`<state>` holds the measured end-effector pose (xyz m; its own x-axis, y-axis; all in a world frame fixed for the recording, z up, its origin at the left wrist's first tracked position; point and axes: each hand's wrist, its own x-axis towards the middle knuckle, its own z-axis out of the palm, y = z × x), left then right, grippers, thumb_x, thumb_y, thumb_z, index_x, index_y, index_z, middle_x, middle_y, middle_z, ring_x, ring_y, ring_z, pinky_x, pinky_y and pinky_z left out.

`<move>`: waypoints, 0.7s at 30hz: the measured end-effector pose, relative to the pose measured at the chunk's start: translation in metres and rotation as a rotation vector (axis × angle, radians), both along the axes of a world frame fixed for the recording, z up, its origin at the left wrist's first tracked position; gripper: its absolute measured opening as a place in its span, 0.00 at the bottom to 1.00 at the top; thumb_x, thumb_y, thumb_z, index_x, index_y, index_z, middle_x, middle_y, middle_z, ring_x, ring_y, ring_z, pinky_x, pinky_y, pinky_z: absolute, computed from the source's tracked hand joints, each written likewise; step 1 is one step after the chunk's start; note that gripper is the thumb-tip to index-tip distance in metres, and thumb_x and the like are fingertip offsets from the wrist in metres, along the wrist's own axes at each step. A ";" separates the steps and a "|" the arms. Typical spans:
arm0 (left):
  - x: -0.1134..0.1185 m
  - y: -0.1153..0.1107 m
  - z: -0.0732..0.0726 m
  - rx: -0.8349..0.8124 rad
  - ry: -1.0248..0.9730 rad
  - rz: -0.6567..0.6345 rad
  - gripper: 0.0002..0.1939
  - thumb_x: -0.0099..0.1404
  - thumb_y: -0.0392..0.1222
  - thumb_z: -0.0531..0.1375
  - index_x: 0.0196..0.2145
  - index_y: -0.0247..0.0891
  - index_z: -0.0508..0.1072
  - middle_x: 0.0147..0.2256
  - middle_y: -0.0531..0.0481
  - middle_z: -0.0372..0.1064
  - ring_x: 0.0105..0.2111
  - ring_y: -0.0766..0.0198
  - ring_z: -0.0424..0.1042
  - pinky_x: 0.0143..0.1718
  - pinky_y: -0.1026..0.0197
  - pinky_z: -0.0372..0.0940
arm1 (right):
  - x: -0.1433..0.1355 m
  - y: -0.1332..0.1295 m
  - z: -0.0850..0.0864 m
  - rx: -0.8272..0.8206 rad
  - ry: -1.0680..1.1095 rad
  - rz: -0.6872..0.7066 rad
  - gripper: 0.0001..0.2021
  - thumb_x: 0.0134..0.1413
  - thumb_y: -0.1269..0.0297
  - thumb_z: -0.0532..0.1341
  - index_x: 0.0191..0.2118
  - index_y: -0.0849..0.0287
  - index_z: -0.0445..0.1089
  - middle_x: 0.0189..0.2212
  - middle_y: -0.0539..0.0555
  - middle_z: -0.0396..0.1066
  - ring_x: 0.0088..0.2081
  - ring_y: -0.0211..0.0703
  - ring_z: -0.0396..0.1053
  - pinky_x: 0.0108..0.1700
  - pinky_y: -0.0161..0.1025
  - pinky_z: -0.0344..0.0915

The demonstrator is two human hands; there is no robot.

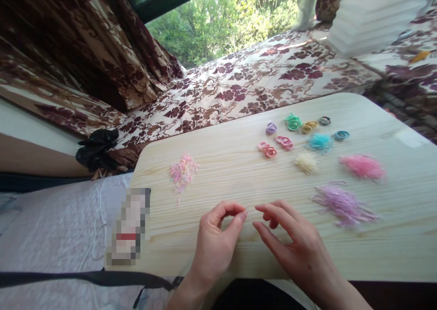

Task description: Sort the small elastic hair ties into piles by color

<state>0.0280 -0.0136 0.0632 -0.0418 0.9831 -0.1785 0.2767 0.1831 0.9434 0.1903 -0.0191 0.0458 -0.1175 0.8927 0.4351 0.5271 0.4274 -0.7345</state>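
Above the near edge of the wooden table [235,182], my left hand [218,237] has its thumb and index fingertip pinched together. Whatever is in that pinch is too small to make out. Close by on the right, my right hand [293,237] has its thumb and index finger apart, with nothing visible between them. A loose pile of thin purple strands [344,205] lies to the right of my right hand. Farther left sits a small heap of pale pink, iridescent bits [183,171].
Behind the hands lie a pink pile [363,166], a cream pile [305,163] and a turquoise pile [320,142]. Small coloured bands, including green ones [292,122] and red ones [269,151], are grouped farther back. A blurred-out object [128,228] rests at the table's left edge.
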 end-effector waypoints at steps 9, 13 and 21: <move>0.005 -0.004 0.006 -0.030 -0.008 -0.042 0.05 0.62 0.37 0.61 0.32 0.37 0.78 0.33 0.50 0.78 0.36 0.63 0.75 0.42 0.64 0.69 | -0.004 0.004 0.008 -0.109 0.094 0.083 0.05 0.60 0.68 0.59 0.35 0.56 0.72 0.26 0.50 0.70 0.27 0.35 0.70 0.30 0.32 0.67; 0.005 -0.005 0.007 -0.056 -0.042 -0.045 0.05 0.62 0.39 0.61 0.32 0.37 0.78 0.33 0.50 0.78 0.36 0.62 0.75 0.42 0.64 0.69 | -0.003 0.005 0.008 -0.227 0.184 0.089 0.07 0.61 0.66 0.58 0.33 0.56 0.73 0.25 0.49 0.70 0.26 0.35 0.69 0.29 0.31 0.67; 0.003 -0.006 0.009 0.015 0.081 -0.113 0.05 0.63 0.37 0.60 0.30 0.39 0.75 0.31 0.53 0.74 0.35 0.65 0.72 0.41 0.65 0.66 | 0.000 0.004 0.013 -0.468 0.289 0.051 0.09 0.58 0.63 0.59 0.27 0.56 0.71 0.21 0.47 0.66 0.23 0.34 0.63 0.24 0.31 0.61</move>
